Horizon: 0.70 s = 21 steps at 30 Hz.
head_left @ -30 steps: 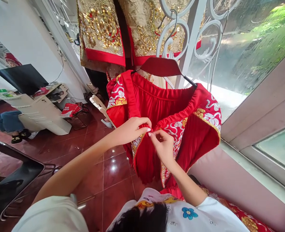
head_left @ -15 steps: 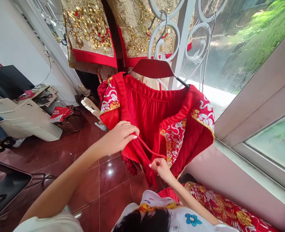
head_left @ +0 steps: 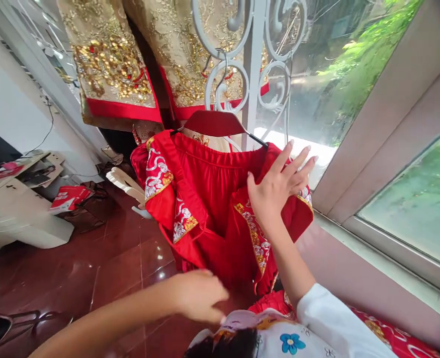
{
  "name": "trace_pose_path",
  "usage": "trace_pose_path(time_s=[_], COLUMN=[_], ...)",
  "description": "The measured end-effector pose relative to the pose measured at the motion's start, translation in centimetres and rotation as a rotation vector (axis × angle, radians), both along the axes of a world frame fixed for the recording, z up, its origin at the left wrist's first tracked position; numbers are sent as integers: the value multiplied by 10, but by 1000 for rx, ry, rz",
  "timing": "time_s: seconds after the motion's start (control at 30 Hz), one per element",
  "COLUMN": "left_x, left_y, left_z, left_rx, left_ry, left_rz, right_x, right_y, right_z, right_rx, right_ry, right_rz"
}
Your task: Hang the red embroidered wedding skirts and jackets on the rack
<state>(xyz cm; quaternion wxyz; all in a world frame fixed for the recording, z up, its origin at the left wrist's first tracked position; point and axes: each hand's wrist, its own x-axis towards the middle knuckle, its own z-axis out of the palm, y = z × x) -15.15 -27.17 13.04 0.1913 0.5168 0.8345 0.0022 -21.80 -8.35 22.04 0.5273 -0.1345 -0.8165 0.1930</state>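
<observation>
A red satin skirt (head_left: 220,171) with a gathered waistband and silver-and-gold embroidered panels hangs from a dark red hanger (head_left: 214,123). My right hand (head_left: 277,186) lies with fingers spread against the skirt's right end, over the hanger's arm, gripping nothing. Low in front of the skirt is my left hand (head_left: 201,297), smeared by motion, its thumb apart from the fingers and nothing seen between them. Thin red ties dangle at the skirt's front opening.
Gold-sequinned garments (head_left: 119,64) hang behind, beside a white scrollwork grille (head_left: 247,74). A window frame (head_left: 372,149) and ledge run along the right. Left are a white desk (head_left: 26,209) and a red box (head_left: 70,198). Embroidered red cloth (head_left: 398,330) lies lower right.
Both hands have let go of the red tie. My right hand rose to the skirt's right end and spread open; my left hand dropped lower. The view shifted, moving the skirt leftward.
</observation>
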Motion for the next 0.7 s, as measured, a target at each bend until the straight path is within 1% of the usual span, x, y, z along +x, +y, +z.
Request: trace_pose_path(time_s=[0.03, 0.1, 0.13, 0.17, 0.2, 0.23, 0.27, 0.33, 0.4, 0.47, 0.5, 0.6, 0.63, 0.7], left_x=[-11, -36, -50, -64, -77, -89, -99, -113, -118, -119, -119, -119, -119, -118], left_y=[11, 30, 34, 35, 33, 29, 23, 12, 7, 8, 11, 23, 28, 42], left_z=[25, 72, 91, 107, 118, 125, 129, 130, 125, 120, 119, 117, 118, 119], left_rx=[74, 254, 339, 432, 531, 635, 729, 858, 885, 884, 889, 926, 932, 922], left_ry=[69, 351, 511, 670, 810, 929, 1018, 1113, 1124, 1108, 1101, 1088, 1082, 1066], left_rz=[-43, 55, 129, 212, 292, 373, 452, 569, 610, 599, 594, 568, 543, 465], right_x=[-7, -12, -11, -9, -6, -2, 3, 11, 18, 22, 23, 23, 22, 21], right_y=[3, 13, 19, 24, 30, 35, 41, 53, 66, 77, 82, 92, 95, 101], right_z=[-2, -6, -7, -7, -6, -3, 0, 9, 19, 28, 32, 41, 42, 44], right_rx=[-18, -51, -68, -85, -95, -95, -83, -22, 59, 120, 141, 167, 168, 162], right_ry=[-1, -10, -33, -70, -118, -171, -222, -303, -377, -475, -519, -577, -576, -562], right_rz=[-26, -42, -34, -18, 6, 36, 72, 158, 241, 288, 290, 252, 270, 376])
